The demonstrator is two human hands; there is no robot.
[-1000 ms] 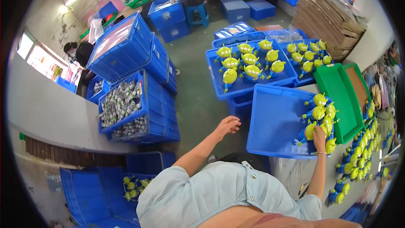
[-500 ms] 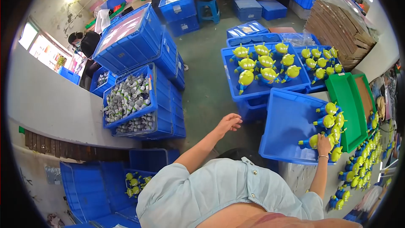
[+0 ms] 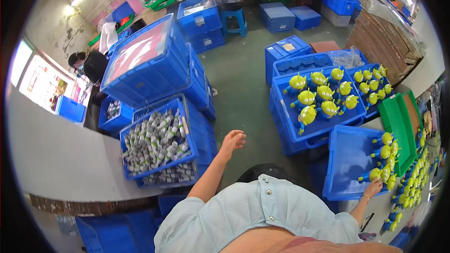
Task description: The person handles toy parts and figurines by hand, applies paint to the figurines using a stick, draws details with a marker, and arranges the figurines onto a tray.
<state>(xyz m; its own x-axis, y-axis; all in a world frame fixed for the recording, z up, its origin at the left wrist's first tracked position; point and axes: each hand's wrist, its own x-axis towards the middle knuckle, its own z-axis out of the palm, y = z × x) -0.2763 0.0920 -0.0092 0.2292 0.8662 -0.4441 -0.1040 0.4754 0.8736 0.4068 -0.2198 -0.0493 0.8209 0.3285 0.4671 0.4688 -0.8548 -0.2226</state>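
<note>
As the right hand [image 3: 374, 187] reaches into a blue tray [image 3: 348, 155], its fingers meet the head of a green-and-blue toy figure [image 3: 375, 174] lying near the tray's lower right corner; whether they pinch it or merely rest there cannot be told from this angle. Well apart, the left hand [image 3: 233, 139] hangs over the floor [image 3: 225, 72], its fingers loosely curled with nothing between them.

Probably hollow molded plastic, the toy looks light and fairly stiff, its smooth head perhaps a little slippery; the blue body likely offers the surest hold, sparing the slender head projections, which seem the easiest parts to bend.

Glossy yellow-green caps one end, a rounded head, while the narrower blue body points toward the tray's open left side. Similar figures [image 3: 385, 152] crowd close along the right side of the tray. Just beyond stands a green tray [image 3: 398, 121], and more toys [image 3: 415, 180] cover the table [image 3: 379, 215] alongside.
</note>
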